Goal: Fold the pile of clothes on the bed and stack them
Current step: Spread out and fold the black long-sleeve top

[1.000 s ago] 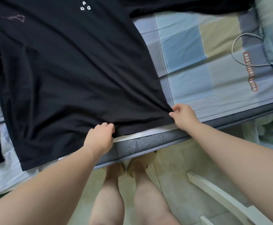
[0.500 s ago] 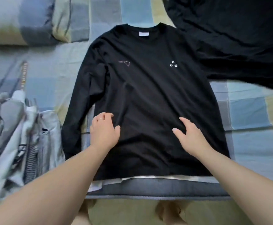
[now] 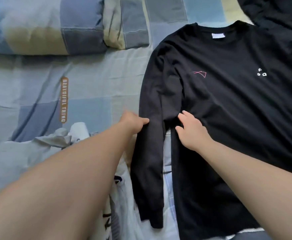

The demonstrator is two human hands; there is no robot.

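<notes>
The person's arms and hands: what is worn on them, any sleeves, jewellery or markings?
The left forearm and right forearm are bare to the frame's edge: no sleeves, watch, bracelet or gloves. The right hand shows no ring. The left hand has its fingers hidden by the black sweatshirt, so a ring there cannot be judged.

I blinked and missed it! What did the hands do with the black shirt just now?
Both hands let go of the bottom edge of the black shirt and slid up it. The left hand moved out sideways and now grips the sleeve. The right hand moved to rest open on the body beside the armpit. The shirt stayed flat, face up on the bed.
</notes>
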